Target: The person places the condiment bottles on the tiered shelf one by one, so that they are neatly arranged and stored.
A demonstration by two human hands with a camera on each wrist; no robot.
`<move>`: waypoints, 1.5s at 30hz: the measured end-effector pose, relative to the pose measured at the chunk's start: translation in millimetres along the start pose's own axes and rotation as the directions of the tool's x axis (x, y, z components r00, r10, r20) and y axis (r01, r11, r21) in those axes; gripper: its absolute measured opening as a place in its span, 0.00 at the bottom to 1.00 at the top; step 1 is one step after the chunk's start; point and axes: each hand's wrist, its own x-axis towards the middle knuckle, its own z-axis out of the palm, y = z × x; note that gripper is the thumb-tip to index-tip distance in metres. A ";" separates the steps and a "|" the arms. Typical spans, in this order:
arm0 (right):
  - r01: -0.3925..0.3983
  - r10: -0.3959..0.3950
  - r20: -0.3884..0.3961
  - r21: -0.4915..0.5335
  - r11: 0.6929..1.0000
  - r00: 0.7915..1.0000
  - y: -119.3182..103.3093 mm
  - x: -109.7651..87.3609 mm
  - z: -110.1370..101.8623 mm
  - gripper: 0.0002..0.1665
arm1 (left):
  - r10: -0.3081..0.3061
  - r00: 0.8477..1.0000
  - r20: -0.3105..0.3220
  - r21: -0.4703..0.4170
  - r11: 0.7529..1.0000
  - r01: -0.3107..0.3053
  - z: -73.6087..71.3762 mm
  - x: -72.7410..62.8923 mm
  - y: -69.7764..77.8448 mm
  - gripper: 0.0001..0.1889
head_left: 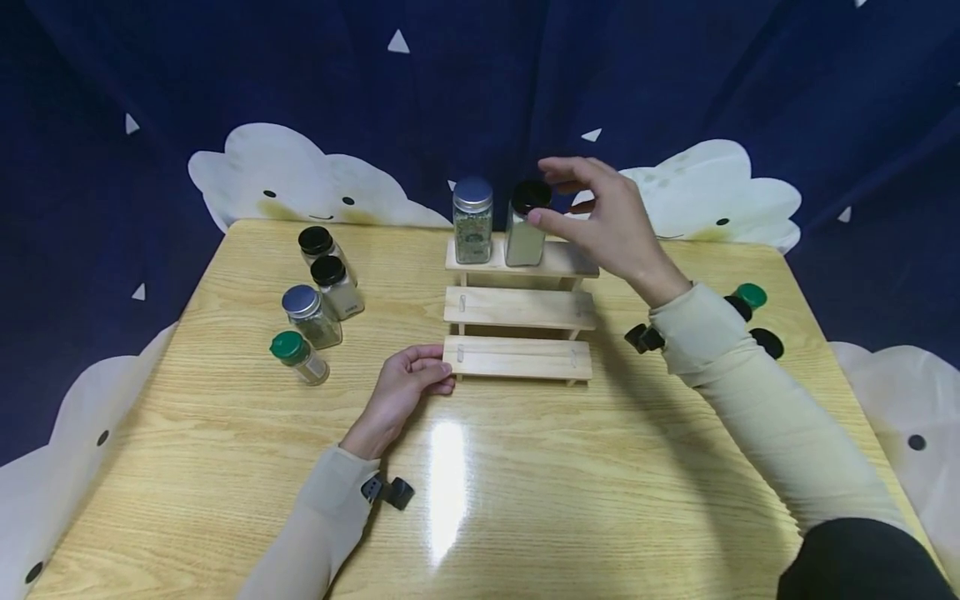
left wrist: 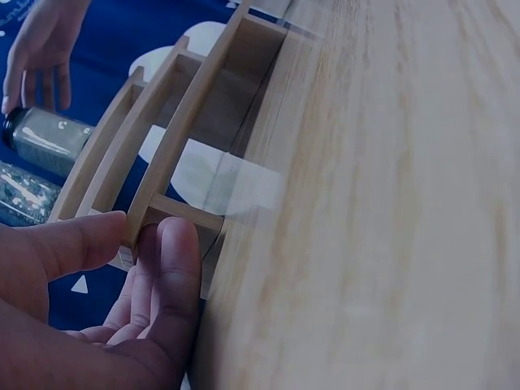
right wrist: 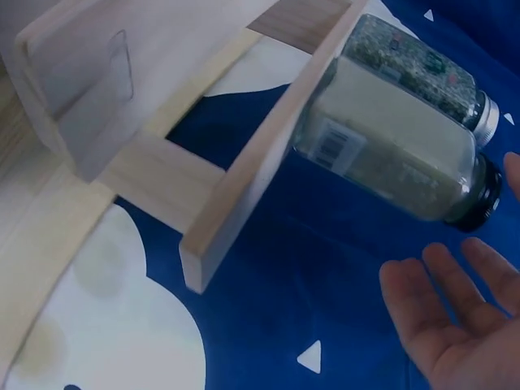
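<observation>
A three-step wooden shelf rack (head_left: 519,307) stands on the table. My left hand (head_left: 397,385) pinches the left end of its lowest step, thumb (left wrist: 89,242) on top and fingers below. Two square glass spice jars stand on the top step: one with a silver lid and green flakes (head_left: 473,237), the other with a black lid and pale powder (head_left: 525,243). My right hand (head_left: 609,218) is spread beside the black-lidded jar, thumb near its lid. In the right wrist view, a gap shows between the fingers (right wrist: 455,301) and that jar (right wrist: 382,146).
Left on the table stand two black-lidded jars (head_left: 341,292), a silver-lidded jar (head_left: 318,323) and a small green-capped shaker (head_left: 306,364). Behind my right forearm are a green cap (head_left: 752,294) and black lids (head_left: 767,342). A dark blue curtain (head_left: 300,75) hangs behind the table.
</observation>
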 end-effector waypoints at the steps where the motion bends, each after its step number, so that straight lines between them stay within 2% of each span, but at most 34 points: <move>1: -0.006 0.006 -0.004 -0.011 1.000 1.000 -0.6 -1.6 -2.2 0.34 | -0.001 1.000 -0.002 0.002 1.000 0.001 -0.1 -0.1 -0.1 0.19; 5: -0.022 0.021 -0.026 -0.036 0.999 0.999 -1.9 -8.0 -11.2 0.33 | 0.000 1.000 -0.008 0.006 1.000 0.000 -0.1 -0.3 -0.8 0.19; 15: -0.037 0.036 -0.091 -0.015 0.999 0.995 -4.5 -29.0 -34.6 0.27 | 0.001 1.000 -0.002 0.003 1.000 -0.001 0.2 -0.2 -1.5 0.19; 27: -0.083 0.079 -0.135 -0.027 0.996 0.988 -0.7 -60.9 -69.0 0.24 | -0.004 1.000 -0.002 0.001 1.000 0.004 0.7 -1.0 -2.5 0.21; 39: -0.138 0.125 -0.163 -0.071 0.988 0.979 25.7 -99.7 -112.7 0.24 | -0.002 1.000 -0.014 0.011 1.000 0.003 -0.4 -1.6 -2.1 0.21; 45: -0.165 0.145 -0.191 -0.096 0.982 0.971 40.7 -122.3 -128.2 0.25 | -0.002 1.000 -0.010 0.005 1.000 0.002 1.5 -1.3 -1.9 0.21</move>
